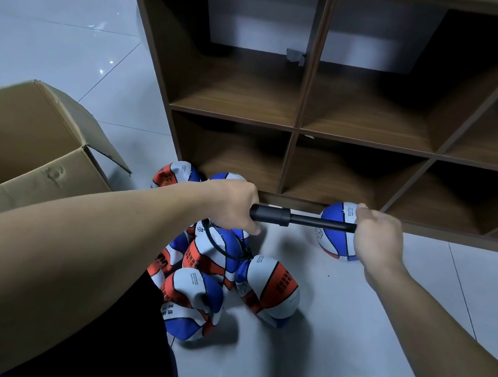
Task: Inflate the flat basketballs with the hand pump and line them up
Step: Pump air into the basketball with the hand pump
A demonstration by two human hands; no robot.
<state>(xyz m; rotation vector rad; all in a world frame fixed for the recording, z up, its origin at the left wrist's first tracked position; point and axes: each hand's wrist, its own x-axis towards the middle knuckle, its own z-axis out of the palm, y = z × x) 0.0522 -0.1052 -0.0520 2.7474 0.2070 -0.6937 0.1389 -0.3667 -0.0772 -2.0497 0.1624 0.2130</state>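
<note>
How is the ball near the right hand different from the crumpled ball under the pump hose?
The ball by the shelf is round and full; the ball under the hose is creased and caved in. The first stands alone against the shelf base; the second lies in a heap with other flat balls. Both have blue, white and orange panels.

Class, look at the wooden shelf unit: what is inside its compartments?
The shelf unit has bare wooden compartments; only a small grey scrap shows at the back of the upper left one. The inflated ball stands on the floor in front, not inside. The deep corners are too dark to judge.
</note>
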